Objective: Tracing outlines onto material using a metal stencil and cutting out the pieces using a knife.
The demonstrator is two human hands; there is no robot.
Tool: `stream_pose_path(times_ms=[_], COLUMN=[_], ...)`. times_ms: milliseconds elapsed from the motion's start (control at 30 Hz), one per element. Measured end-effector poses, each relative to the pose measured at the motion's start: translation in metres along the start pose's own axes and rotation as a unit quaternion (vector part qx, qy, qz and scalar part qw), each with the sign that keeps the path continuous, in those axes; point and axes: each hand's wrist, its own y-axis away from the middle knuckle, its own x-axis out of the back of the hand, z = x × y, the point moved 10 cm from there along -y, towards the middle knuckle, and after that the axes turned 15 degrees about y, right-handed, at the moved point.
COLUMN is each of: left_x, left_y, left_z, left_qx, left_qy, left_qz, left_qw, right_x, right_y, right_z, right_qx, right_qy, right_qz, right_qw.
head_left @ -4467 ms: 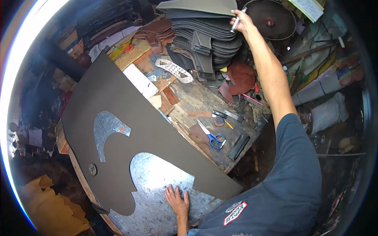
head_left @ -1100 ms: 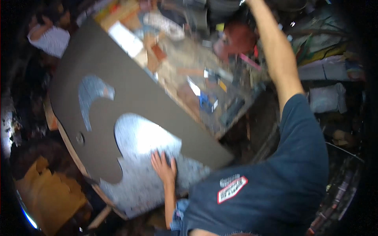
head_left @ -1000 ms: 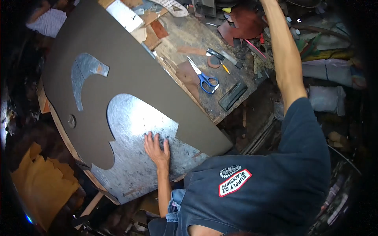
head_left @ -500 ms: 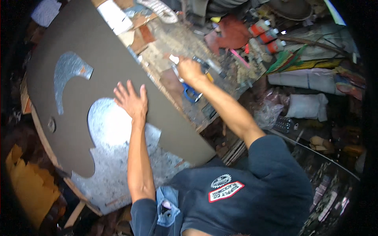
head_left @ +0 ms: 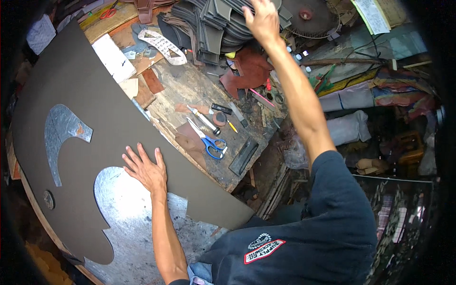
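My left hand (head_left: 148, 172) lies flat with fingers spread on a large dark grey-brown sheet, which looks like leather (head_left: 114, 118). Curved openings cut in the sheet show the scuffed metal surface (head_left: 128, 209) beneath. Up at the top edge, my right hand (head_left: 264, 23) reaches over a pile of dark cut pieces (head_left: 213, 28), thumb apart and fingers stretched, holding nothing visible. Its fingertips are partly beyond the picture. On the wooden bench (head_left: 190, 90) lie blue-handled scissors (head_left: 214, 146) and a silver pen-like tool (head_left: 204, 120) with a dark end.
A white lettered template (head_left: 164, 46), reddish-brown leather scraps (head_left: 249, 69), a pink stick (head_left: 262, 98), a yellow pencil (head_left: 232, 126) and a black flat block (head_left: 244, 156) lie about the bench. A round fan grille (head_left: 308, 16) stands behind. A round metal weight (head_left: 49, 200) sits on the sheet.
My right hand has left the pen-like tool on the bench and moved up and away to the pile. My left hand stays flat on the sheet while the view has shifted.
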Motion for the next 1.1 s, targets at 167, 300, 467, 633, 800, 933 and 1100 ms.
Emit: stream_pose_path(times_ms=[167, 300, 467, 633, 800, 933, 1100], left_x=[-0.003, -0.006, 0.001, -0.001, -0.002, -0.001, -0.002], left_y=[0.000, 0.001, -0.002, -0.002, -0.002, 0.001, 0.001], left_z=[0.000, -0.001, 0.000, -0.005, 0.002, -0.003, -0.002], left_qx=[0.013, 0.016, 0.011, 0.018, 0.010, 0.014, 0.011], left_qy=[0.011, 0.014, 0.015, 0.014, 0.011, 0.016, 0.015], left_qz=[-0.015, -0.016, -0.011, -0.010, -0.013, -0.006, -0.007], left_qw=[1.000, 1.000, 1.000, 1.000, 1.000, 1.000, 1.000], right_x=[-0.086, -0.109, -0.111, -0.115, -0.119, -0.106, -0.101], right_y=[-0.019, -0.020, -0.030, -0.026, -0.026, -0.033, -0.031], right_z=[0.064, 0.073, 0.081, 0.057, 0.065, 0.048, 0.050], right_qx=[-0.033, -0.044, -0.042, -0.027, 0.003, 0.034, 0.036], right_qy=[-0.003, -0.046, -0.025, -0.026, 0.000, 0.002, 0.015], right_qz=[-0.149, -0.216, -0.171, -0.213, -0.227, -0.208, -0.220], right_qw=[0.988, 0.974, 0.984, 0.976, 0.974, 0.978, 0.975])
